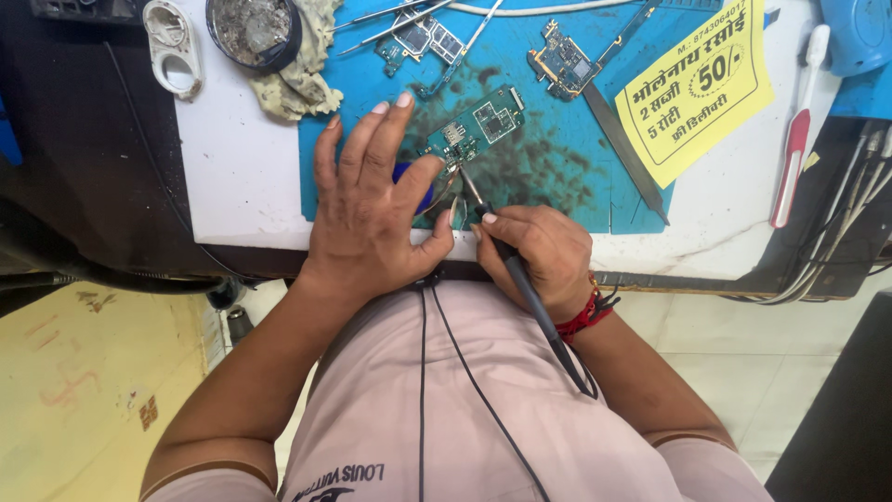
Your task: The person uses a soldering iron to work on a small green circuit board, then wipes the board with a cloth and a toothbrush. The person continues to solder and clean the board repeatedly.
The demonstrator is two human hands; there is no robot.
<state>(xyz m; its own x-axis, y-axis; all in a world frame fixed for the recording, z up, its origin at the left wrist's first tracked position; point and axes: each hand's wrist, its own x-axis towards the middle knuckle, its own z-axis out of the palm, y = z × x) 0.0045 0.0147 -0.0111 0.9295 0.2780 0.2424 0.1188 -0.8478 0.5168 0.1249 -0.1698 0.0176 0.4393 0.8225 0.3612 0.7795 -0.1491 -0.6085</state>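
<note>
A small green circuit board (476, 126) lies on a stained blue work mat (548, 177). My left hand (372, 200) rests flat on the mat just left of the board, fingers spread, with a dark blue object partly hidden under the palm and thin tweezers by the thumb. My right hand (539, 256) grips a black soldering iron (520, 279) like a pen. Its tip touches the board's near edge. The iron's cable runs back over my lap.
Two more circuit boards (567, 63) and metal tweezers (400, 19) lie at the back of the mat. A round tin (253, 30) sits on a rag, a yellow leaflet (697, 88) and a red-and-white tool (794, 153) at the right, cables at the table's right edge.
</note>
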